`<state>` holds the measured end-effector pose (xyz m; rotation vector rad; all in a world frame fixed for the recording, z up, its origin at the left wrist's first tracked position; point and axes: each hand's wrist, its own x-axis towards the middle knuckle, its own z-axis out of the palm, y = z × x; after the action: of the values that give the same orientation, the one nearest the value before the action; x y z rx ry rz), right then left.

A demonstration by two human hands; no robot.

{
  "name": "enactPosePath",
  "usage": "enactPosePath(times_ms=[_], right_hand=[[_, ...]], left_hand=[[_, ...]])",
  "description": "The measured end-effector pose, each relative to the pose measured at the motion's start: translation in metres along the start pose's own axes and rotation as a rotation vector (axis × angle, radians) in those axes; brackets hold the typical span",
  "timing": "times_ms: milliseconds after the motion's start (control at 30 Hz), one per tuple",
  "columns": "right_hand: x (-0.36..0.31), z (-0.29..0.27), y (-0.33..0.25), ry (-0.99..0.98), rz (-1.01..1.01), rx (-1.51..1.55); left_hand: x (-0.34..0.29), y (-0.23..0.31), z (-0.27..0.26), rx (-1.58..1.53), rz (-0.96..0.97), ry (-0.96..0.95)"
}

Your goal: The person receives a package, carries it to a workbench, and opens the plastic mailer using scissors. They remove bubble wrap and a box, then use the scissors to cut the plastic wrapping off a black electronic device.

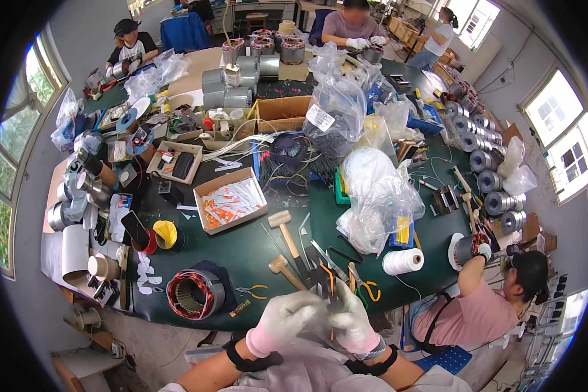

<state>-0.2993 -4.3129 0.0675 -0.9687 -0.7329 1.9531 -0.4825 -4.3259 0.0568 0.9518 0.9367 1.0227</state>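
Observation:
My left hand (286, 321), in a white glove, is raised in front of the table's near edge with its fingers curled in and slightly blurred. Facing it, my gloved right hand (354, 325) has its fingers bent, thumb toward the left hand. Something thin and greyish seems to be between them, too smeared to name. Just beyond the hands lie two wooden mallets (285, 230), orange-handled scissors (370, 291) and other hand tools. Left of my left hand are small yellow-handled pliers (253, 291) and a motor stator (195, 294) with red windings, on a dark cloth.
A box of white and orange slips (231, 200) lies past the mallets. A white thread spool (403, 262) and plastic bags (372, 196) stand to the right. One co-worker (483, 294) sits at the right; others are across the green table (281, 196). Metal cores line the right edge.

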Motion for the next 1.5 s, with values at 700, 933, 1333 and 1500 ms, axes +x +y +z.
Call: enactPosePath(times_ms=[700, 933, 1333, 1500], right_hand=[[0.006, -0.003, -0.005, -0.062, 0.002, -0.055], [0.006, -0.005, -0.004, -0.053, -0.002, 0.028], [0.003, -0.037, -0.016, -0.103, 0.085, 0.536], [0.003, -0.031, -0.017, -0.169, 0.125, 0.531]], left_hand=[[-0.004, 0.010, 0.000, 0.157, 0.144, -0.030], [-0.004, 0.009, -0.003, 0.222, 0.181, -0.017], [-0.004, 0.032, -0.046, 0.036, 0.022, 0.243], [0.000, 0.026, -0.031, 0.138, -0.035, 0.217]])
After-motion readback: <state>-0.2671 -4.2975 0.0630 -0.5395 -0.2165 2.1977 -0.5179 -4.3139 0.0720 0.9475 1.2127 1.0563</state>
